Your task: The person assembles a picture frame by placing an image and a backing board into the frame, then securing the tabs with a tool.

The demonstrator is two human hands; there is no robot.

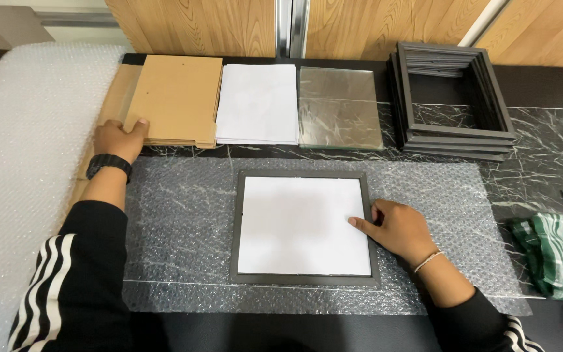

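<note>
the frame [304, 228] lies at centre on bubble wrap [184, 228], white sheet inside; the right hand [395, 228] presses its three o'clock edge, fingers loosely spread, gripping nothing. the left hand [118, 138] pinches the top backing board [177, 98] at ten o'clock; judging by this, backing goes in next, needing square alignment.

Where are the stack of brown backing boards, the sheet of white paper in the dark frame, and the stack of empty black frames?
stack of brown backing boards [177, 98], head view, middle of the top board.
white paper [301, 225], head view, centre of the sheet.
stack of empty black frames [459, 131], head view, near rail of the top frame.
</note>
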